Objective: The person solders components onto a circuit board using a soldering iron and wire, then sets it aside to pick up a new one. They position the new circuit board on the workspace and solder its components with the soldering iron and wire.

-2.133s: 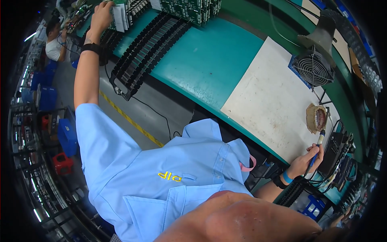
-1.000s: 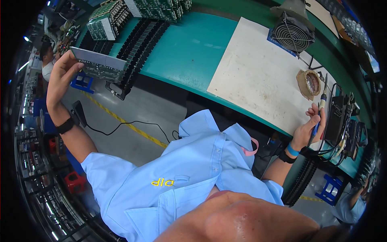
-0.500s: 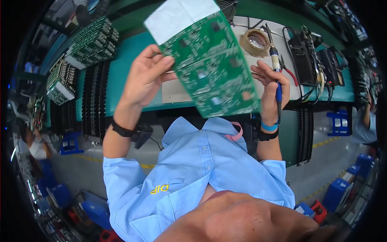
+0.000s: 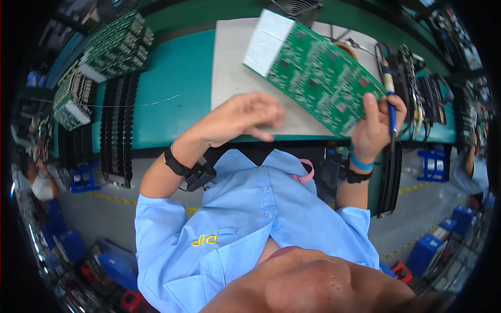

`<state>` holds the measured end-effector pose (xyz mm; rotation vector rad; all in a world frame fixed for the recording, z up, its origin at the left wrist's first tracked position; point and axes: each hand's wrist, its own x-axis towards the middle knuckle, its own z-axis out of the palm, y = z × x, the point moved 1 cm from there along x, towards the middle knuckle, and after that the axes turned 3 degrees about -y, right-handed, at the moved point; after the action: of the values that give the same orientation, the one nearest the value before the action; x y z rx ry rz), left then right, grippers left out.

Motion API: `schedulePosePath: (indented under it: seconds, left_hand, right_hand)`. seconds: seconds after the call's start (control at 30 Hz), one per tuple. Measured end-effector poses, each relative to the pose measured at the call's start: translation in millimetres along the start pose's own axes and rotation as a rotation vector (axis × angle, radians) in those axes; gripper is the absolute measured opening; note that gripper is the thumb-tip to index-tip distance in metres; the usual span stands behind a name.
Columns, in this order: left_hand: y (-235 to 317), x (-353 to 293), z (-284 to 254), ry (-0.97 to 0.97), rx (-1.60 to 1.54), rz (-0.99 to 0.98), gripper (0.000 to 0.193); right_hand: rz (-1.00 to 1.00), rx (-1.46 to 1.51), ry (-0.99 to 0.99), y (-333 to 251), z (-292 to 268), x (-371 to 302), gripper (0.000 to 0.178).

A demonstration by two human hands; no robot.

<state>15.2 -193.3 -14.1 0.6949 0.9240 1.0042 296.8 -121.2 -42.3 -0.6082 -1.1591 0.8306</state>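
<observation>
A large green circuit board (image 4: 323,78) with a white covering (image 4: 269,41) over its far left end is in my right hand (image 4: 371,128), gripped at its near right corner with the thumb on top. The same hand also holds a soldering iron (image 4: 391,107) with a blue handle, its tip pointing away from me. The board tilts above a pale work mat (image 4: 229,68). My left hand (image 4: 245,117) is apart from the board, to its near left, open with loosely bent fingers. Motion blurs its fingertips, and nothing shows in it.
Stacked circuit boards (image 4: 117,47) stand at the far left, with another group (image 4: 73,101) nearer. Black slotted racks (image 4: 119,125) lie beside them. Soldering equipment (image 4: 425,94) with cables stands at the right. A fan (image 4: 295,8) is at the back. A thin bright strand (image 4: 141,104) crosses the left side.
My left hand has let go of the board and moved down and right. My right hand has shifted right with the board and soldering iron, and the board has turned to lie more sideways.
</observation>
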Motion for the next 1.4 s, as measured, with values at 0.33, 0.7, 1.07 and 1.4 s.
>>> schedulePosePath:
  seconds: [0.33,0.7,1.07,1.4]
  left_hand:
    - [84,34,19,0.114,1.606,1.133,0.032]
    - [70,64,-21,-0.007,0.512,0.563,0.033]
    - [28,104,-21,0.151,-0.062,0.281,0.028]
    - [27,123,-38,0.177,0.011,0.315,0.031]
  right_hand:
    - [-0.009,-0.093,-0.171,-19,26,16,0.034]
    - [-0.137,-0.252,-0.178,9,-3,30,0.042]
    - [-0.191,-0.576,-0.364,41,10,-14,0.041]
    - [-0.186,-0.644,-0.384,39,14,-12,0.037]
